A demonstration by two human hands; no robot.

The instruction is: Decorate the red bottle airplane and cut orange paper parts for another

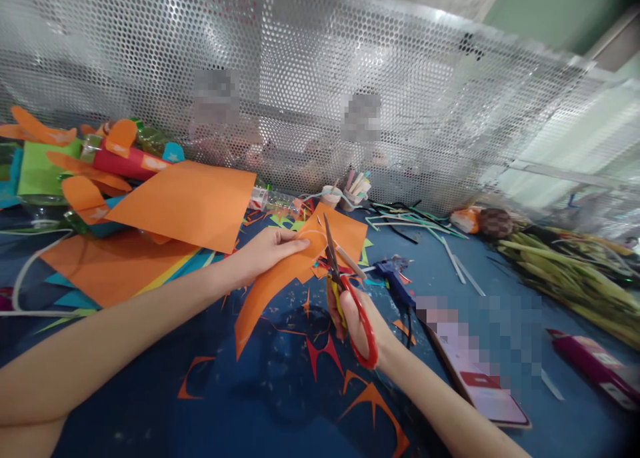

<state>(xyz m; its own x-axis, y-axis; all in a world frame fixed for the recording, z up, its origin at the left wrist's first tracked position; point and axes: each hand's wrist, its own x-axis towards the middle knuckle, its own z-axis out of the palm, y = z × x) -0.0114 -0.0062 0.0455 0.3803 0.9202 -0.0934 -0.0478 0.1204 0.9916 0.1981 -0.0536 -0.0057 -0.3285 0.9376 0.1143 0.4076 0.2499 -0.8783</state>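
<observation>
My left hand [270, 248] pinches an orange paper piece [280, 278] that curves down toward me over the blue table. My right hand [357, 318] grips red-and-yellow-handled scissors [345, 291], fingers through the loops. The blades point up and away and meet the paper's right edge near my left fingertips. Orange offcuts [373, 405] lie on the table below my hands.
A large orange sheet [187, 201] and stacked coloured papers and craft shapes [90, 171] sit at the left. A blue glue gun [395, 278] lies right of the scissors. Green stalks [565, 271] fill the far right, a phone [480, 371] lies near. A perforated metal screen [320, 78] stands behind.
</observation>
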